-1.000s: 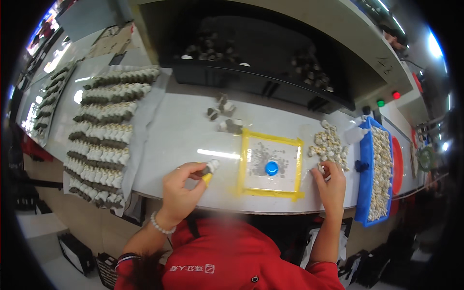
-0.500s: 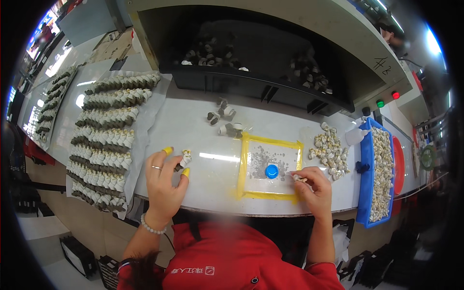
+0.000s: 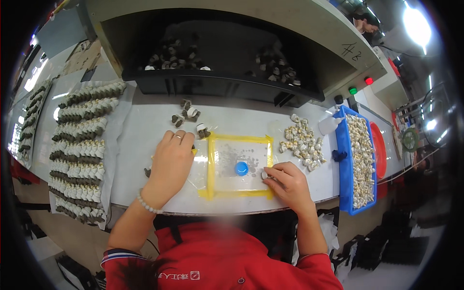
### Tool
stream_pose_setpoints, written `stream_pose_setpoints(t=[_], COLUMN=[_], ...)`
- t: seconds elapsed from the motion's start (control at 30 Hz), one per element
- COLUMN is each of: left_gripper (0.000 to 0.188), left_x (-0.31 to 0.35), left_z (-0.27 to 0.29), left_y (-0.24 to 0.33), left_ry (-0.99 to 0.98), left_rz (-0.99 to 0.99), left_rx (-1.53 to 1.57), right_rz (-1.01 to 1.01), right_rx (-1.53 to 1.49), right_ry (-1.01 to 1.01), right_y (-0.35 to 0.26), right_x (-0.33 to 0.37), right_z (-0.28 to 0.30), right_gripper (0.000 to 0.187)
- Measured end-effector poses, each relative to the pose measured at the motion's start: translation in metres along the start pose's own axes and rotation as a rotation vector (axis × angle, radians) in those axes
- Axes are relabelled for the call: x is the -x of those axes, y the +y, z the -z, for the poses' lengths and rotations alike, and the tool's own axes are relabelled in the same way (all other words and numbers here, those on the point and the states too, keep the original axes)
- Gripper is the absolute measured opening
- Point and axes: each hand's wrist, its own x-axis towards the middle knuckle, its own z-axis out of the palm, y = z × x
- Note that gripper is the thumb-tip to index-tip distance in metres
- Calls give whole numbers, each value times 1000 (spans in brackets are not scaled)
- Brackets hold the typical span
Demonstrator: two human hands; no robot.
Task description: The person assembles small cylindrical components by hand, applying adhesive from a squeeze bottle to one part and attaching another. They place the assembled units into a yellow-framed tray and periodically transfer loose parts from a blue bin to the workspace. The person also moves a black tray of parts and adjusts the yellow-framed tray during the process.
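Observation:
My left hand [image 3: 173, 157], with a ring and a pale bead bracelet, is over the table left of the yellow-taped square [image 3: 211, 169]. Its fingers bend downward; a yellow-covered fingertip shows, but anything beneath them is hidden. A dark grey piece [image 3: 147, 172] lies beside this hand, and a grey-and-white piece [image 3: 202, 130] lies beyond it. At the right edge of the taped square, my right hand [image 3: 290, 186] pinches a small white piece [image 3: 264, 175] between thumb and fingers. A round blue cap [image 3: 241, 168] sits inside the square, among grey spots.
Rows of white-and-grey pieces [image 3: 79, 147] lie on a sheet at left. Loose small white pieces [image 3: 304, 142] form a pile at right, near a white bottle [image 3: 328, 126] and a filled blue tray [image 3: 344, 179]. A dark-fronted cabinet [image 3: 217, 88] stands behind, holding more pieces.
The view has shifted rightward. My left hand has moved right and away from the piece between its fingers, which now lies beside it. My right hand still holds a small white piece by the square.

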Motion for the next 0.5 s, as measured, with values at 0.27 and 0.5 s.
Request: stream_pose_setpoints(t=[0.27,0.5], left_gripper=[31,24], left_x=[25,41], left_z=[9,11], left_y=[7,17], left_ry=[8,-310], left_rz=[-86,409], left_rx=[166,1346], right_rz=[-49,27], right_rx=[-66,-24], right_ry=[-155,-200], right_y=[-25,-26], right_x=[-31,-49], right_z=[2,-8], right_gripper=[24,21])
